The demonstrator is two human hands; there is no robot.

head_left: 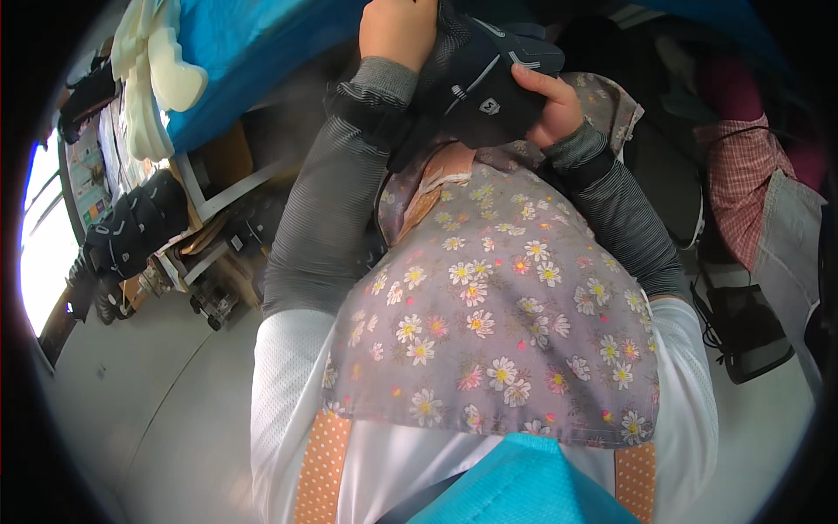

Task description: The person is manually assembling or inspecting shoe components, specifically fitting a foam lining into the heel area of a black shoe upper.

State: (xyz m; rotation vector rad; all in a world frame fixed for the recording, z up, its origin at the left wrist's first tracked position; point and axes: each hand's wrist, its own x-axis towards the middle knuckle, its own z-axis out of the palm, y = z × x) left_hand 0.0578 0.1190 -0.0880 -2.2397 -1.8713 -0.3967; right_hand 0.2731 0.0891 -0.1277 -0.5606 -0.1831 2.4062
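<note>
A black shoe upper (pixel 499 112) with light grey printed lines and a small shield emblem is held in front of my body. My right hand (pixel 559 108) grips its right side, thumb on top and the fingers hidden underneath. At the upper edge, my left hand (pixel 398 35) is closed at the upper's mesh left part; its fingertips are mostly cut off by the frame. Both forearms wear dark striped sleeves. Below the upper, a floral apron (pixel 489 306) covers my front.
Cream foot-shaped pieces (pixel 144 79) hang at the edge of a blue-covered table (pixel 236 61) on the left. More black uppers (pixel 135 223) are piled below it, beside a metal frame (pixel 229 188). Another person's checked sleeve (pixel 738 183) shows at right, near a dark stool (pixel 755 336).
</note>
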